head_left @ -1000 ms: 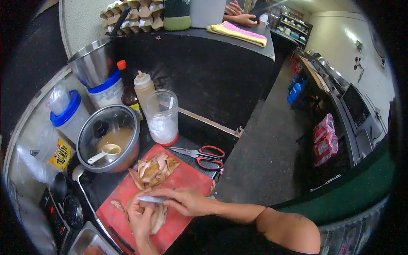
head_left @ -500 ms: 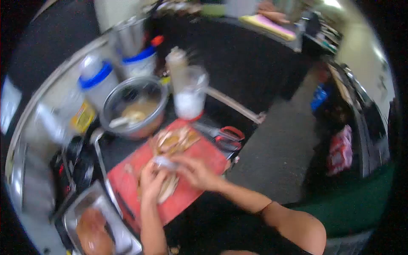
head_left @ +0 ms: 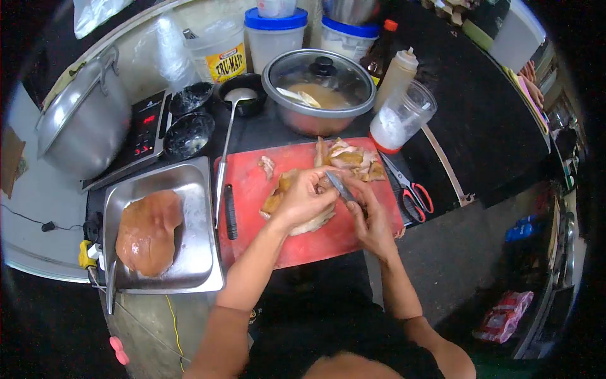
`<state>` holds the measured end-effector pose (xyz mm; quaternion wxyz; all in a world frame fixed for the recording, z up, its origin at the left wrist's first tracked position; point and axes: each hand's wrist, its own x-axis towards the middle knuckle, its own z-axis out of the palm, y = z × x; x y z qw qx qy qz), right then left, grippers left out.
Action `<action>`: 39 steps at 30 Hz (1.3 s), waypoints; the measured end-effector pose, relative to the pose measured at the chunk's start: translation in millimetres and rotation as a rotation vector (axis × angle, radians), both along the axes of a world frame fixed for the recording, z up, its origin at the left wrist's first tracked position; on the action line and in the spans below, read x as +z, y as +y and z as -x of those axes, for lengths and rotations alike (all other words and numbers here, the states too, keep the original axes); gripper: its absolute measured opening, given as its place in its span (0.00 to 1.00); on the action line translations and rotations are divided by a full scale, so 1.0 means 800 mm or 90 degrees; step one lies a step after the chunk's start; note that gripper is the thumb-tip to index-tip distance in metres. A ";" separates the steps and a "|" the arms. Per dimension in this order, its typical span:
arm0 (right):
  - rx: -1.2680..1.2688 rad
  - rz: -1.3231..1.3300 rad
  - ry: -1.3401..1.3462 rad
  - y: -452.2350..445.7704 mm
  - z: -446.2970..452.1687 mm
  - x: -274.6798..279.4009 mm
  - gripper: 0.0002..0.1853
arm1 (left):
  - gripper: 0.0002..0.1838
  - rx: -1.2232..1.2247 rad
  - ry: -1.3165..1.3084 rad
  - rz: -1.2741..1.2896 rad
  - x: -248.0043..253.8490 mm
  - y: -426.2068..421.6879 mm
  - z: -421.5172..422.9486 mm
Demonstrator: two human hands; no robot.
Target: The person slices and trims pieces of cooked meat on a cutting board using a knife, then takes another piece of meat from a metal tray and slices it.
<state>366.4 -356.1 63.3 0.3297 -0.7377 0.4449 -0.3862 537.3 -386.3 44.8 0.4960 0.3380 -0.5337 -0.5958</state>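
Observation:
My left hand (head_left: 307, 199) is closed in a pinch above the red cutting board (head_left: 249, 164), its fingertips at a small brownish piece of meat (head_left: 324, 184). Close against it, my right hand (head_left: 374, 221) grips a short grey blade-like tool (head_left: 341, 187) between thumb and fingers; whether it has a handle is hidden. Under and beside my left hand lies a piece of pale meat with tan skin (head_left: 314, 224). More cut meat (head_left: 350, 158) is heaped at the board's far right, and a small scrap (head_left: 267, 167) rests at its far left.
Left of the board, a metal tray (head_left: 199, 252) holds a large skin-on piece of meat (head_left: 149, 232). A ladle (head_left: 223, 158) and black handle (head_left: 231, 215) line the board's left edge. Red-handled scissors (head_left: 416, 201) lie right. Behind stand a lidded pot (head_left: 319, 114) and plastic container (head_left: 404, 120).
My view has swung left and sharpened, bringing the large pot and the whole tray into sight. Both hands stay close together over the board, still at the meat and the grey tool.

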 end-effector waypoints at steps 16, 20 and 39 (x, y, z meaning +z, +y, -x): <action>-0.018 -0.022 -0.054 -0.001 0.010 0.009 0.20 | 0.18 -0.007 -0.052 -0.016 0.003 0.001 0.000; 0.005 -0.040 -0.028 -0.001 0.006 0.007 0.20 | 0.16 0.017 -0.024 -0.008 -0.004 0.000 0.003; 0.035 -0.105 -0.127 0.006 0.012 -0.001 0.19 | 0.15 -0.007 -0.013 -0.018 -0.003 -0.002 0.000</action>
